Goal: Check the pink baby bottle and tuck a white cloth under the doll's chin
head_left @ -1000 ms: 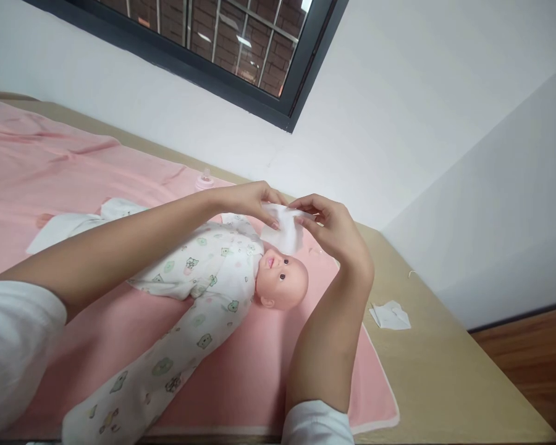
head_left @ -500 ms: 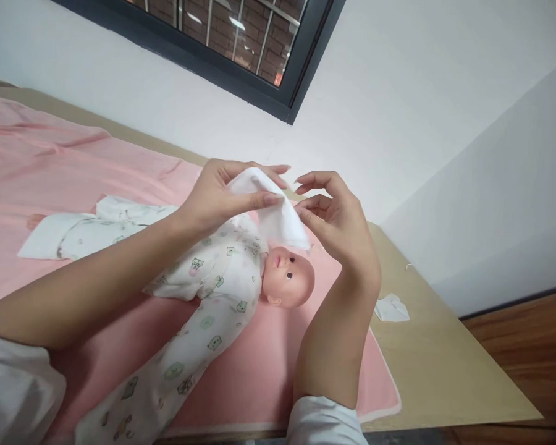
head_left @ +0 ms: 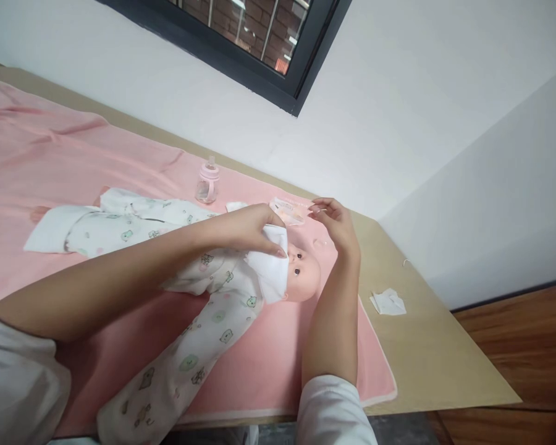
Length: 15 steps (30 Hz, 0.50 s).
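On the pink blanket (head_left: 269,377), a doll (head_left: 301,278) gets its face wiped.
The left hand (head_left: 248,228) has come down and pinches a white cloth (head_left: 271,272) on the doll's mouth; the right hand (head_left: 333,225), fingers loose and empty, has moved beyond its head. Farther off stands a bottle (head_left: 207,183); nothing blocks.
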### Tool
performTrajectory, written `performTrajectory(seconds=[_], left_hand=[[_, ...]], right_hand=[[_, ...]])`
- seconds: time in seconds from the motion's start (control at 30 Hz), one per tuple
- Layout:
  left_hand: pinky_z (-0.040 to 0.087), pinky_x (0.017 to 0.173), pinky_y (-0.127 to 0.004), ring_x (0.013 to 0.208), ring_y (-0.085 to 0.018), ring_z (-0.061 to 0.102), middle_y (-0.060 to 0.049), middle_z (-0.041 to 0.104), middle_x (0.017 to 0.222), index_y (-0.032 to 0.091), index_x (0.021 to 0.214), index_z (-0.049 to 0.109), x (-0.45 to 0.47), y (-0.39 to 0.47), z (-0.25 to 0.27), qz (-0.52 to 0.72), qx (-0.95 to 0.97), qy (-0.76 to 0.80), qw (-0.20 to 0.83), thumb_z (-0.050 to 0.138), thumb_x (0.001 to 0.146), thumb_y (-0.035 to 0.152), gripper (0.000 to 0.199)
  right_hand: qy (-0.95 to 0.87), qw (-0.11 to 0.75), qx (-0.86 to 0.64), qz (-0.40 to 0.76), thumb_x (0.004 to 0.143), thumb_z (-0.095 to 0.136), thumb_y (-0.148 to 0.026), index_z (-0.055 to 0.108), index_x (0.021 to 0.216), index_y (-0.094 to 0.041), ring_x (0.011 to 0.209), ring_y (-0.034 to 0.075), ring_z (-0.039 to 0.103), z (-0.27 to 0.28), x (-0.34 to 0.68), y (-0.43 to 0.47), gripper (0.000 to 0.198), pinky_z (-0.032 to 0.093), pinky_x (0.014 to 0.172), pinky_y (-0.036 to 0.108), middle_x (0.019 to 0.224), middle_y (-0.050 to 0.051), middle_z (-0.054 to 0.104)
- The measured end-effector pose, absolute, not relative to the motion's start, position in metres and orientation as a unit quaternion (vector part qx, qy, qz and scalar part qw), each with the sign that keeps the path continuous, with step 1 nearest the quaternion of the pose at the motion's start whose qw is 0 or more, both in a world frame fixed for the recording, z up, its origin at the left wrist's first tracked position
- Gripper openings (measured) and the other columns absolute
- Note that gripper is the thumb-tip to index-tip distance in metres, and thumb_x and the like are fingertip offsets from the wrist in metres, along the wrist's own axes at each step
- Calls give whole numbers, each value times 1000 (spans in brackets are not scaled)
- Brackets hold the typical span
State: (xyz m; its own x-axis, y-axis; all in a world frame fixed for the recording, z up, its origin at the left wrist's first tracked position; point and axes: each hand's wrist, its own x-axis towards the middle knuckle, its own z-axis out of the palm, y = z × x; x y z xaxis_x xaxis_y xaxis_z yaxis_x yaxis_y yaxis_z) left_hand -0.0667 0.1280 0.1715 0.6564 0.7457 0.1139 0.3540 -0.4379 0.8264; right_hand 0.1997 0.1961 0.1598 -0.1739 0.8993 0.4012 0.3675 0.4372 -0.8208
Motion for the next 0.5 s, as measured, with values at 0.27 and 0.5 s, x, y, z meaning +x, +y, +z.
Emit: performTrajectory(seconds=[0.27, 0.5], left_hand=[[31, 52, -26, 60, -13, 48, 4, 50, 62, 18, 64, 52, -60, 129, 165, 221, 842, 324, 371, 67, 73, 39, 27], [30, 53, -27, 60, -14, 47, 3, 50, 61, 18, 64, 53, -54, 126, 162, 212, 849, 335, 350, 67, 73, 38, 26]], right_hand=[[-633, 469, -463, 407, 70, 76, -38, 69, 91, -20, 85, 17, 65, 89, 202, 228, 28, 52, 93, 37, 90, 4, 69], [-556, 446, -492, 499, 61, 80, -34, 66, 88, -19, 84, 18, 67, 48, 200, 235, 33, 52, 85, 34, 87, 3, 71]])
